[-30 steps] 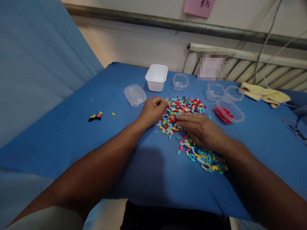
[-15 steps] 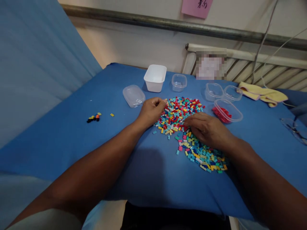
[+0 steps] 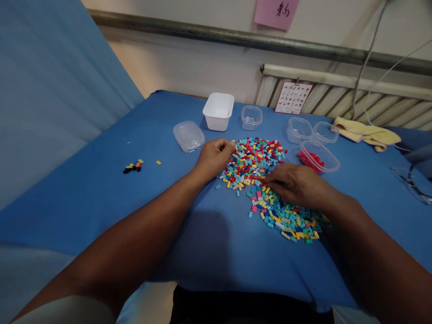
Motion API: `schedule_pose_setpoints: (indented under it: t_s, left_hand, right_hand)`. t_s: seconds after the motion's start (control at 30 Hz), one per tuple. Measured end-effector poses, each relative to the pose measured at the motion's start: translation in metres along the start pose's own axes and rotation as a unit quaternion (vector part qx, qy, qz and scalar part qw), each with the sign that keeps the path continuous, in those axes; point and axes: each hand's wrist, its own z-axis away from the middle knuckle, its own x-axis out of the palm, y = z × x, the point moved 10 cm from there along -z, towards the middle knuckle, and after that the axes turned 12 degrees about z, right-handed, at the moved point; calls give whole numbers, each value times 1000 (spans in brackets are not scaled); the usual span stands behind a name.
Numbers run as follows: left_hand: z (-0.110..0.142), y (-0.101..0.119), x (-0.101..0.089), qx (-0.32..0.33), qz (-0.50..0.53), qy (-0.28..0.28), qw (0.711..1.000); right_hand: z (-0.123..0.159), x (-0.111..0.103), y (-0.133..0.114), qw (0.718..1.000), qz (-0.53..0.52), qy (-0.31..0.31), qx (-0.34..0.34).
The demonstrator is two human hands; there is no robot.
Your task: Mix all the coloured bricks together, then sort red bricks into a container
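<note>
A heap of small toy bricks (image 3: 251, 155) in many colours lies mid-table, with a second spread of bricks (image 3: 290, 220), mostly turquoise and yellow, nearer me. At the heap's left edge rests my left hand (image 3: 214, 157), its fingers curled closed; whatever they hold is hidden. My right hand (image 3: 297, 184) reaches over the gap between heap and spread, thumb and fingers pinched at a red brick (image 3: 262, 182). Its palm hides some bricks below. Beyond it, red bricks (image 3: 308, 160) fill part of a clear tub (image 3: 329, 163).
At the back stand a white tub (image 3: 218, 119), a small clear tub (image 3: 251, 120) and another clear tub (image 3: 299, 131) beside a round clear one (image 3: 326, 130). A clear lid (image 3: 189, 136) lies left. Black and coloured bricks (image 3: 133, 166) sit farther left. Glasses (image 3: 410, 182) and a yellow cloth (image 3: 367, 132) are right.
My right hand has moved slightly right, and its fingers have drawn together into a pinch. My left hand stays at the heap's edge. The view has shifted slightly.
</note>
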Motion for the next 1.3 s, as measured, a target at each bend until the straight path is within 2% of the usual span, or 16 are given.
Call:
schedule_pose_setpoints:
  t_s: [0.13,0.23,0.37,0.47,0.63,0.7,0.8,0.87,1.0,1.07,1.13,1.3]
  left_hand:
    - [0,0,1,-6,-3,-3,1000]
    - [0,2,1,1,-10,-4,1000]
    - [-1,2,0,13,-12,3,1000]
    - [-1,0,0,8,-2,4,1000]
    - [-1,1,0,16,-10,-2,1000]
    - [-2,1,0,19,-10,-2,1000]
    - [-2,0,0,20,-10,0,1000]
    - [-2,1,0,18,-13,-2,1000]
    - [-1,0,1,3,-9,-6,1000]
    - [-1,0,1,4,-8,-7,1000]
    - [0,1,1,8,-11,-6,1000]
    - [-1,0,1,12,-11,-3,1000]
  right_hand:
    - [-1,-9,4,999,15,27,21]
    - [-6,-15,-14,997,-18,71,-3]
    - [-15,-4,-55,996,-32,27,-82]
    - [-15,-3,-70,994,-37,-4,-104]
    - [-12,-19,-54,996,-41,45,-59]
    - [-12,-17,-54,997,-35,32,-60]
    - [-11,-11,-63,994,-53,-11,-96]
    - [-9,-18,-59,995,-56,12,-87]
    - [-3,-41,-16,990,-18,127,52]
    - [2,-42,2,984,-9,147,99]
    - [1,-33,7,989,-25,117,91]
    - [-1,-7,-3,999,-42,13,27]
